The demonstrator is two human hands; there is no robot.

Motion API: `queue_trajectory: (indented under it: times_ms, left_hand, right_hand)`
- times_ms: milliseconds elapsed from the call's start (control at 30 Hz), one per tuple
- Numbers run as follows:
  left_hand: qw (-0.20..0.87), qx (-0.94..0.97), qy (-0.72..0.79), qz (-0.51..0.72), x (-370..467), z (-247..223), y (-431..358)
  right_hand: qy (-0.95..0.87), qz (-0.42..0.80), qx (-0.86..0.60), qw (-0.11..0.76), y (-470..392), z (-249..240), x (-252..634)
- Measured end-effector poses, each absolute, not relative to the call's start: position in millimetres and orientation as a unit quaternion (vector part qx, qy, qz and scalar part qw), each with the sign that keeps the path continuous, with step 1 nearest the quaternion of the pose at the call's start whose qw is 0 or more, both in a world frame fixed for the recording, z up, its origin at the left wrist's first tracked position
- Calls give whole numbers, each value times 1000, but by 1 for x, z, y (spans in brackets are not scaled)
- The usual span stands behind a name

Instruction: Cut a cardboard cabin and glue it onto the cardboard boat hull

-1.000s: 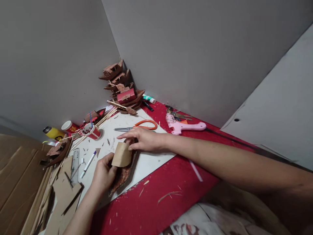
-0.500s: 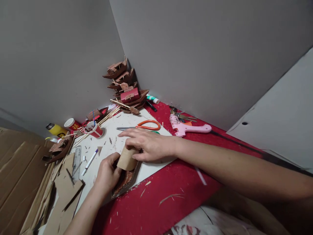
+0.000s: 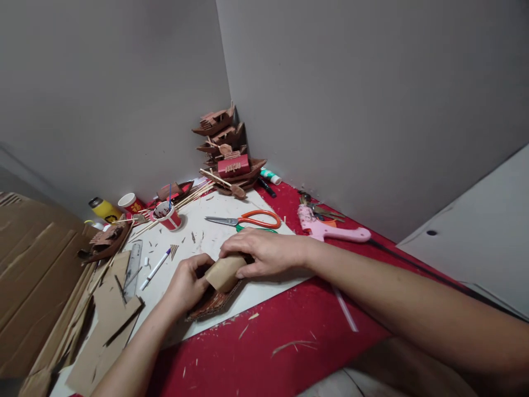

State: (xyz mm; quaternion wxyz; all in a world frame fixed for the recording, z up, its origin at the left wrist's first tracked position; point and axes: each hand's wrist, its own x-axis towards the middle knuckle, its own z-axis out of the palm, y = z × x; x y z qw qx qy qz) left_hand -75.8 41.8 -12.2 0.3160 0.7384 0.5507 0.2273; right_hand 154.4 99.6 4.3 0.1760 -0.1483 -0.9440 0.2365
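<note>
A curved tan cardboard piece (image 3: 226,273) sits on a brown cardboard boat hull (image 3: 212,302) over the white board. My left hand (image 3: 189,280) pinches the left end of the tan piece, its fingertips partly hidden behind it. From the right, my right hand (image 3: 260,252) wraps its fingers and thumb round the piece's other end. Orange-handled scissors (image 3: 258,219) lie just beyond my right hand. A white pen (image 3: 155,269) rests to the left of my left hand.
Stacked brown model boats (image 3: 231,160) stand in the corner. A pink glue gun (image 3: 343,233) lies at the right on the red cloth (image 3: 248,358). Paper cups, a yellow bottle (image 3: 105,210), sticks, a ruler (image 3: 133,268) and cardboard scraps (image 3: 109,314) are at the left.
The camera view has shifted, so the scene sits farther right. The tan piece and hull have turned to lie more sideways, with both hands still on them.
</note>
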Motion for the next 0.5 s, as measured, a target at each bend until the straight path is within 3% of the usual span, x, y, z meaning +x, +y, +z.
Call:
queue_trajectory:
  times_ms: [500]
  left_hand:
    - [471, 661, 534, 237, -97, -2, 41]
  right_hand:
    - [-939, 253, -165, 163, 103, -1, 156]
